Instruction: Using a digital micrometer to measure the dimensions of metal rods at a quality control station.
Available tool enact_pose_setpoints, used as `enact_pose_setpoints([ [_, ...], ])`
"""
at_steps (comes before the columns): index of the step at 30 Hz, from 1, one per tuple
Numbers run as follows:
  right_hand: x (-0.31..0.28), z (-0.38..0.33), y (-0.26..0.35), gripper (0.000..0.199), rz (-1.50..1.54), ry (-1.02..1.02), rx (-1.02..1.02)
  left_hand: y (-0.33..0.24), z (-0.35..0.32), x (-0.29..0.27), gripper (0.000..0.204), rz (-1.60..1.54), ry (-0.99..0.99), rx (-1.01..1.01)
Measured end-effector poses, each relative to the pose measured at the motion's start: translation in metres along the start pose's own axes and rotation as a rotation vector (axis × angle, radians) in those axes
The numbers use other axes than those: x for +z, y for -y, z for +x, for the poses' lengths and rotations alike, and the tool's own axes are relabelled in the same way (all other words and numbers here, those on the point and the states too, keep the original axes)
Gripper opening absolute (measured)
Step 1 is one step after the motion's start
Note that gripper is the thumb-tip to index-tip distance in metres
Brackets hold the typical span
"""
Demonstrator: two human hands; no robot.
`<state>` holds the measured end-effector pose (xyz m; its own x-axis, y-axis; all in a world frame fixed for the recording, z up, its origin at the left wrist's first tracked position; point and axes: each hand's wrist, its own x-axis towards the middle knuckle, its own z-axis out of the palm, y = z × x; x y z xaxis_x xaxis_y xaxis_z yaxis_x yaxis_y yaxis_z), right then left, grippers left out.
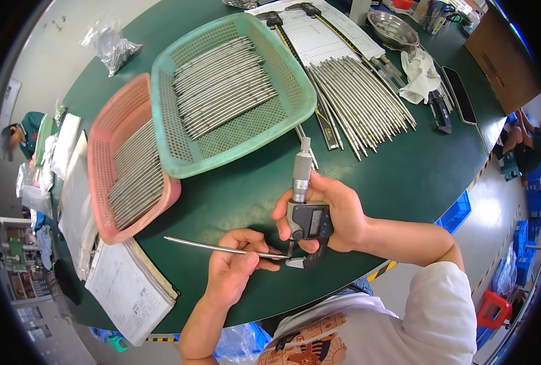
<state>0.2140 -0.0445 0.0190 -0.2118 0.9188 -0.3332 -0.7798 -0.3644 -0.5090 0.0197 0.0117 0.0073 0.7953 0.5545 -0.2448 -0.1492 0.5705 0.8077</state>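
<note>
A digital micrometer (pixel 309 220) with a grey thimble and a small display sits in my right hand (pixel 342 210), whose fingers wrap round its frame. Between thumb and fingers, my left hand (pixel 233 266) pinches a thin metal rod (pixel 206 245). The rod's right end lies at the micrometer's measuring gap; whether the jaws touch it is too small to tell. Its other end points left over the green table. Beyond my hands stands a green plastic basket (pixel 234 154) with a layer of similar rods (pixel 222 85). A pink basket (pixel 103 182) beside it also holds rods.
Loose rods (pixel 362 103) lie spread at the far right, by calipers (pixel 275 21) and paper sheets (pixel 337 30). A phone (pixel 459 94), a white cloth (pixel 421 74) and a metal bowl (pixel 393 29) are farther right. An open binder (pixel 127 292) rests at the left edge.
</note>
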Motion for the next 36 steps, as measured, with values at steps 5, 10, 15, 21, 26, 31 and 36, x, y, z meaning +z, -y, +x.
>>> enact_pose_setpoints([
  [5,0.000,0.000,-0.002,0.056,0.022,0.017,-0.009,-0.001,0.000,0.002,0.028,0.007,0.037,0.000],
  [10,-0.003,0.000,-0.003,0.054,-0.003,0.024,-0.008,0.001,0.001,0.001,0.026,-0.014,0.066,-0.003],
  [15,-0.002,0.000,-0.001,0.058,-0.057,0.030,0.004,-0.004,-0.002,-0.001,0.036,0.046,0.035,-0.058],
  [21,-0.006,0.002,-0.001,0.059,-0.073,0.060,-0.056,-0.020,-0.003,-0.013,0.057,-0.321,0.308,-0.153],
  [26,-0.004,0.001,0.000,0.058,-0.034,0.086,-0.095,-0.013,-0.003,-0.005,0.075,-0.852,0.621,-0.039],
  [31,-0.002,0.003,0.000,0.061,-0.069,0.056,-0.076,-0.013,-0.011,-0.007,0.058,-0.846,0.627,-0.066],
  [36,0.000,0.002,0.001,0.062,-0.065,0.044,-0.068,-0.022,-0.010,-0.004,0.047,-0.773,0.669,-0.010],
])
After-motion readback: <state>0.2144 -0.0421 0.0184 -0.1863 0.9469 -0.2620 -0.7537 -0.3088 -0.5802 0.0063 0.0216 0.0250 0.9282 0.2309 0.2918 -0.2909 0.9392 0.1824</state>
